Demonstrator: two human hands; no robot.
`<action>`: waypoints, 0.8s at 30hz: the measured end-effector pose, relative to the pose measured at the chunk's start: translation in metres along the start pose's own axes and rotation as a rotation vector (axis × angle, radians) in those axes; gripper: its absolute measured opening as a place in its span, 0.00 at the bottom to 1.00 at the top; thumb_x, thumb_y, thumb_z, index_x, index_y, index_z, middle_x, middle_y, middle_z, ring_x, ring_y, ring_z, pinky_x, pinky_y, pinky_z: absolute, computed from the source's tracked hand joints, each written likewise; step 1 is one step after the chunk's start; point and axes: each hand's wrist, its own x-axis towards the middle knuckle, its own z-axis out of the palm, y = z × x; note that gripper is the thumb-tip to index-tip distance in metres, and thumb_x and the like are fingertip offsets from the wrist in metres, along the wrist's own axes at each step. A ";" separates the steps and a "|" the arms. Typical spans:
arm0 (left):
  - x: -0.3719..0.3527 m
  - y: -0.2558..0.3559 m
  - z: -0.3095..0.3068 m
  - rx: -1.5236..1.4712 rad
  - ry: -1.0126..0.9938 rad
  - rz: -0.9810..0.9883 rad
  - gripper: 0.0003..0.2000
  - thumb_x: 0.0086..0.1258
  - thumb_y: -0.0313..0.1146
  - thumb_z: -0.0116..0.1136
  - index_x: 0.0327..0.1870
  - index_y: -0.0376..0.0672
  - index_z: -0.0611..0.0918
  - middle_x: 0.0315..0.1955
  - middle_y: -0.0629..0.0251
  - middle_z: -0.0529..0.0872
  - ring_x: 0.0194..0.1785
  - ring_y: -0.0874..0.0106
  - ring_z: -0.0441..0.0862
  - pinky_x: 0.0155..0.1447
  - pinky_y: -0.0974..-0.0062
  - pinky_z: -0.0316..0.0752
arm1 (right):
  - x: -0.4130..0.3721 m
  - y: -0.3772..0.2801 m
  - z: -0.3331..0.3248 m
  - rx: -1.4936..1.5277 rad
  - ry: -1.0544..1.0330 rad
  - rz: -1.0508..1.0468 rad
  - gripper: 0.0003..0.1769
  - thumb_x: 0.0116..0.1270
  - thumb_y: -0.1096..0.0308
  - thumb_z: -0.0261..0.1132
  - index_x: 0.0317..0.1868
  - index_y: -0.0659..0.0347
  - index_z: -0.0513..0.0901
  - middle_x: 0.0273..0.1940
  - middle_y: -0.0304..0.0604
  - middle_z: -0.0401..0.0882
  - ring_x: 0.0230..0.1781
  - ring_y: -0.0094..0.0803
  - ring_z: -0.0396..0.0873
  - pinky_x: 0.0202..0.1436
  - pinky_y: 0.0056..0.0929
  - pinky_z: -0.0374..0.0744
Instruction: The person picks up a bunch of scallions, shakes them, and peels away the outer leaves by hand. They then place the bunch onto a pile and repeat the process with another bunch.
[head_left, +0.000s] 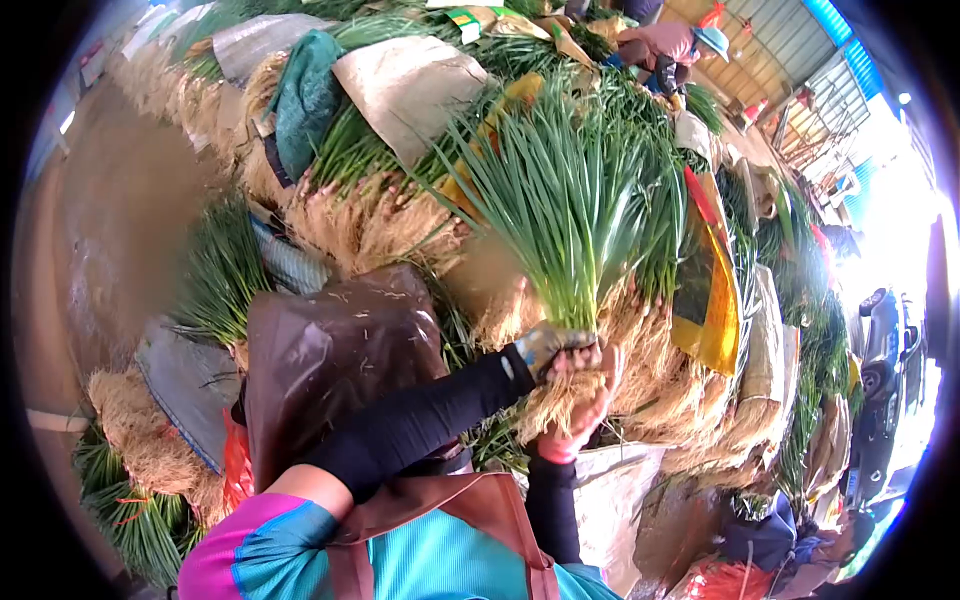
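A thick bunch of green garlic (570,215), by its look, stands upright in front of me, with long leaves fanning out at the top, pale stems and shaggy tan roots. My left hand (553,352), in a stained glove below a black sleeve, is closed around the lower stems. Against the roots from the right and below is my right hand (583,412), its fingers curved up around the base. The roots partly hide its palm. A brown apron (335,345) covers my lap.
Rows of similar bunches (380,215) lie heaped beyond, roots towards me, partly under pale sacking (405,90), a green cloth (308,100) and a yellow sack (712,300). Other bunches (225,270) lie at left. A person in a hat (665,50) bends at upper right. A vehicle (882,390) stands far right.
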 end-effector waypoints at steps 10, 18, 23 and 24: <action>-0.128 0.029 0.000 0.707 0.291 -0.082 0.06 0.58 0.26 0.58 0.32 0.33 0.77 0.20 0.60 0.82 0.16 0.77 0.76 0.15 0.84 0.71 | 0.052 0.039 0.084 -1.593 -0.213 -0.376 0.14 0.49 0.64 0.70 0.31 0.63 0.78 0.19 0.40 0.67 0.19 0.28 0.67 0.24 0.26 0.67; -0.187 0.041 -0.078 -0.038 -0.005 -0.752 0.06 0.61 0.29 0.59 0.35 0.37 0.78 0.24 0.69 0.79 0.17 0.83 0.71 0.16 0.88 0.66 | 0.001 0.036 0.073 -0.057 0.103 0.290 0.09 0.69 0.62 0.52 0.39 0.58 0.73 0.27 0.31 0.74 0.14 0.12 0.61 0.14 0.08 0.63; -0.251 0.051 -0.029 0.628 0.265 -0.164 0.07 0.60 0.27 0.59 0.39 0.39 0.80 0.23 0.66 0.81 0.17 0.81 0.74 0.16 0.86 0.68 | 0.037 0.021 0.023 0.079 0.029 0.182 0.10 0.69 0.60 0.51 0.39 0.56 0.72 0.28 0.29 0.72 0.13 0.11 0.59 0.12 0.10 0.56; -0.258 0.055 -0.021 0.513 0.338 -0.271 0.07 0.59 0.26 0.59 0.38 0.38 0.80 0.22 0.65 0.81 0.17 0.80 0.74 0.16 0.85 0.68 | 0.037 0.009 0.038 -0.285 0.139 0.141 0.10 0.68 0.61 0.53 0.34 0.57 0.75 0.25 0.30 0.72 0.12 0.13 0.58 0.13 0.12 0.55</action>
